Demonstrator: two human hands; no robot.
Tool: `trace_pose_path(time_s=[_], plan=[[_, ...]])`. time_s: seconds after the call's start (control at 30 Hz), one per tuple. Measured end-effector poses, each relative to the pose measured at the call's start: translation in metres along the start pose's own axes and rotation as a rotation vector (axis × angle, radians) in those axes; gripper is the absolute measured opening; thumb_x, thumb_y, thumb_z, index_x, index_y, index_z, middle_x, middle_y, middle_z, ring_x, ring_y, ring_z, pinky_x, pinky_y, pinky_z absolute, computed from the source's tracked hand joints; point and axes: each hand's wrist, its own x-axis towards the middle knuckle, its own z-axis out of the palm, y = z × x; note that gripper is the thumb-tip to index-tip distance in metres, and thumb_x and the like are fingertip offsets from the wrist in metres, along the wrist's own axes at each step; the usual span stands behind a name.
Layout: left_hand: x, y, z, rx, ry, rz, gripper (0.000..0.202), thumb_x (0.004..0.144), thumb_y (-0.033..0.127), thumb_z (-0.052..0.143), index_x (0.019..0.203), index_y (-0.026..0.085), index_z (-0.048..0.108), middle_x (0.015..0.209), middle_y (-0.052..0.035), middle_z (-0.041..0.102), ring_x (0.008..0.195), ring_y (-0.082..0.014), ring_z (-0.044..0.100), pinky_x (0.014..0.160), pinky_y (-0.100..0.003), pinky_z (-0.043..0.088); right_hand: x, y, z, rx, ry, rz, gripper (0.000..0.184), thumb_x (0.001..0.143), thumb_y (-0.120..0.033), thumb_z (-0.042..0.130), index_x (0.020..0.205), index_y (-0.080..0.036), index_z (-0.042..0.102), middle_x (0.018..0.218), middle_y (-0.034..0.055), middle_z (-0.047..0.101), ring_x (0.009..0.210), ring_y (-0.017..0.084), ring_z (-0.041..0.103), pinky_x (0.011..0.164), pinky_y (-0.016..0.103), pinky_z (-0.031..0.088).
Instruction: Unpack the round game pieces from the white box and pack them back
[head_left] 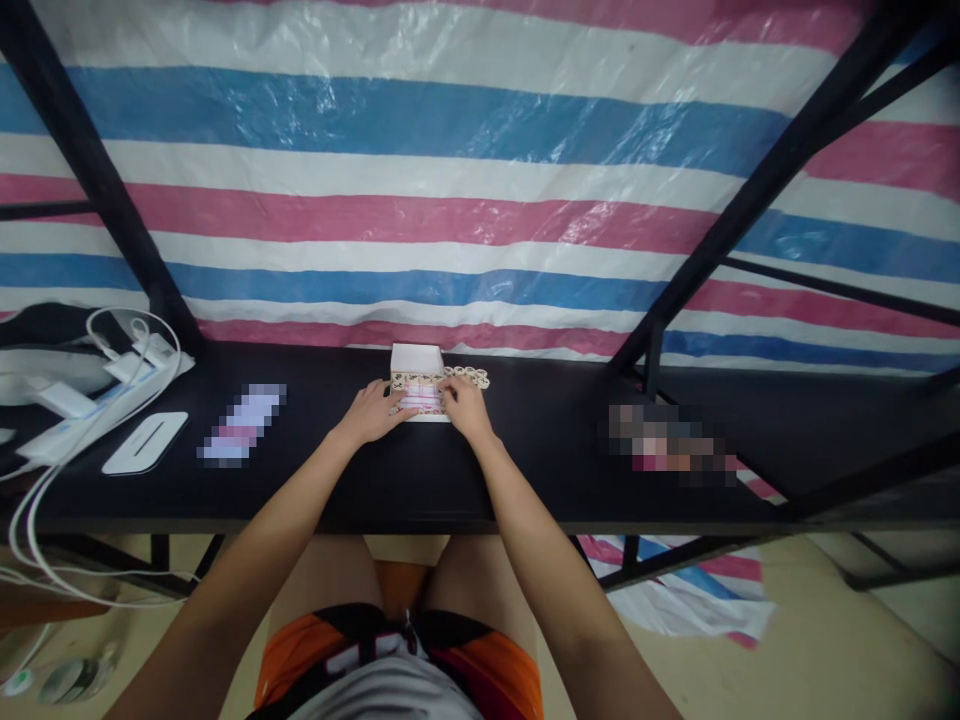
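Note:
A small box (417, 359) with a white inner face and a dark floral pattern stands at the back middle of the black desk. Flat pink-and-white striped pieces (422, 397) show at its front. My left hand (373, 411) grips the box's left side, its thumb reaching over the front. On the other side, my right hand (465, 405) has its fingers bent over the right edge, thumb close to the striped pieces. Behind the right fingers lies a cream patterned strip with scalloped round edges (474, 377). Whether it joins the box I cannot tell.
On the left of the desk (420, 490) lie a white power strip (97, 405) with cables, a white flat holder (146, 443) and a blurred-out phone-like item (241, 425). A pixelated item (671, 438) is at the right. Black metal posts and a striped plastic sheet (450, 220) stand behind.

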Motion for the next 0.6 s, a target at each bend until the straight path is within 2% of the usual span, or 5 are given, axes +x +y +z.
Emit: trace_pose_path(time_s=[0.17,0.37,0.53,0.6], plan=[[-0.0022,0.0035,-0.003,0.049,-0.001,0.001,0.067,0.087,0.066,0.03,0.133,0.023,0.051,0.123,-0.0151,0.053,0.122,-0.0324,0.041,0.1,-0.045,0.033,-0.0003,-0.0017,-0.0004,0.0,-0.008,-0.001,0.024,0.079,-0.011,0.044,0.085,-0.018,0.067,0.092,0.0066,0.063,0.089,0.019,0.056,0.089,0.032,0.043],[0.0009,0.0036,0.0022,0.078,-0.004,-0.003,0.065,0.088,0.065,0.029,0.138,0.027,0.046,0.123,-0.0129,0.054,0.124,-0.033,0.039,0.102,-0.045,0.028,-0.0012,-0.0034,0.0009,-0.011,-0.052,0.0,0.025,0.078,-0.01,0.044,0.085,-0.017,0.066,0.092,0.0061,0.063,0.09,0.019,0.056,0.09,0.032,0.043],[0.0036,0.004,0.0056,0.098,0.127,0.025,0.062,0.089,0.063,0.031,0.136,0.025,0.048,0.135,-0.0127,0.047,0.131,-0.0323,0.032,0.108,-0.045,0.021,-0.001,-0.0018,0.0023,-0.005,-0.054,-0.007,0.024,0.078,-0.011,0.044,0.085,-0.016,0.067,0.09,0.0066,0.063,0.087,0.019,0.057,0.089,0.032,0.043],[0.004,0.0041,0.0067,0.1,0.118,0.038,0.062,0.09,0.063,0.03,0.134,0.025,0.051,0.139,-0.0118,0.044,0.134,-0.0326,0.03,0.108,-0.045,0.022,-0.0009,-0.0012,0.0029,-0.004,-0.052,-0.009,0.024,0.078,-0.011,0.044,0.084,-0.017,0.067,0.089,0.0063,0.063,0.088,0.019,0.056,0.089,0.032,0.043]])
